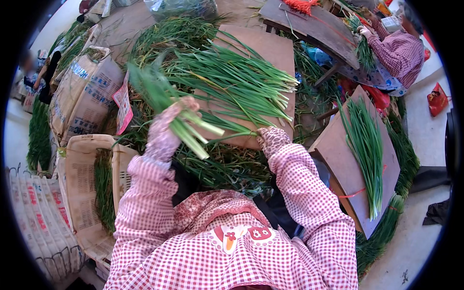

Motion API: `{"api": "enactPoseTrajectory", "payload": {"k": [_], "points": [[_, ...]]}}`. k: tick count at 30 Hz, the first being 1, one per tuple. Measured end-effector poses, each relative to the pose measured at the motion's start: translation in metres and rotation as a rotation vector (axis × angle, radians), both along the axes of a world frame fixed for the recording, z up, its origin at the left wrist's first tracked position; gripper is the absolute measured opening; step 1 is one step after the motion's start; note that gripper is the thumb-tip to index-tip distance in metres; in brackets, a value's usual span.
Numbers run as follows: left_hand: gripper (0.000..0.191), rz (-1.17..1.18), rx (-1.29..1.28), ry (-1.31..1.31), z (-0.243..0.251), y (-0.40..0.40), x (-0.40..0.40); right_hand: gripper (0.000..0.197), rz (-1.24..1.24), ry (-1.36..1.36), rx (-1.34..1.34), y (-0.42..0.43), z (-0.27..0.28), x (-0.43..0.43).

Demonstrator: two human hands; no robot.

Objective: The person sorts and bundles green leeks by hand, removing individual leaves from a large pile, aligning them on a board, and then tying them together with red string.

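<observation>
My left hand (178,111), in a patterned glove, grips a small bunch of garlic chives (188,136). Its pale cut ends point down and right toward me, while the leaf tips blur at the upper left. At the near right corner of a brown board (250,143), my gloved right hand (273,139) holds the stem end of a few chives (237,127). A spread pile of chives (235,78) covers much of that board, white ends to the right. The right thumb and fingertips are partly hidden.
To the right, a second board (333,152) bears a chive bundle (366,156) and red tie (351,195). Plastic crates (85,203) stand at left. Loose leaves (224,170) lie below the first board. A co-worker (397,54) sits by a table (308,27); another person (34,76) is far left.
</observation>
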State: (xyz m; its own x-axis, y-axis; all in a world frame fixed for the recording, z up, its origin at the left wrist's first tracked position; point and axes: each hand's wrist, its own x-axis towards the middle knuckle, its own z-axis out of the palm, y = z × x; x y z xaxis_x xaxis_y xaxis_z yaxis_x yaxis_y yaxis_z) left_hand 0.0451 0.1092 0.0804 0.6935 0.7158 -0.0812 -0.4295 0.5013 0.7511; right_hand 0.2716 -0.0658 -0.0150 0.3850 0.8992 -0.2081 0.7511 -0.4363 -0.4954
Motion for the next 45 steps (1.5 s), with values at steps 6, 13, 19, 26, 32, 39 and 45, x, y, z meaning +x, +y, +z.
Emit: {"api": "enactPoseTrajectory", "payload": {"k": [6,13,19,26,32,39,45], "points": [[0.029,0.033,-0.178,-0.22,0.013,-0.047,-0.06,0.028,-0.58,0.876,0.117,-0.013,0.029,-0.016],[0.029,0.013,-0.511,0.097,-0.049,-0.08,-0.034,0.026,-0.443,1.342,-0.114,-0.029,0.026,-0.018],[0.02,-0.124,-0.173,0.567,-0.046,-0.073,0.032,0.026,-0.215,1.292,0.003,-0.039,0.013,-0.023],[0.014,-0.174,-0.251,0.564,-0.05,-0.069,0.054,0.047,-0.095,1.062,-0.015,-0.028,0.029,-0.029],[0.013,-0.097,-0.197,0.497,-0.051,-0.072,0.048,0.049,-0.308,1.03,0.128,-0.004,0.024,-0.043],[0.016,-0.03,-0.282,0.367,-0.049,-0.061,0.035,0.017,-0.416,1.404,0.594,0.008,0.007,-0.069],[0.021,-0.012,-0.22,0.337,-0.045,-0.053,0.031,0.018,-0.46,1.459,0.573,0.006,0.025,-0.072]]}}
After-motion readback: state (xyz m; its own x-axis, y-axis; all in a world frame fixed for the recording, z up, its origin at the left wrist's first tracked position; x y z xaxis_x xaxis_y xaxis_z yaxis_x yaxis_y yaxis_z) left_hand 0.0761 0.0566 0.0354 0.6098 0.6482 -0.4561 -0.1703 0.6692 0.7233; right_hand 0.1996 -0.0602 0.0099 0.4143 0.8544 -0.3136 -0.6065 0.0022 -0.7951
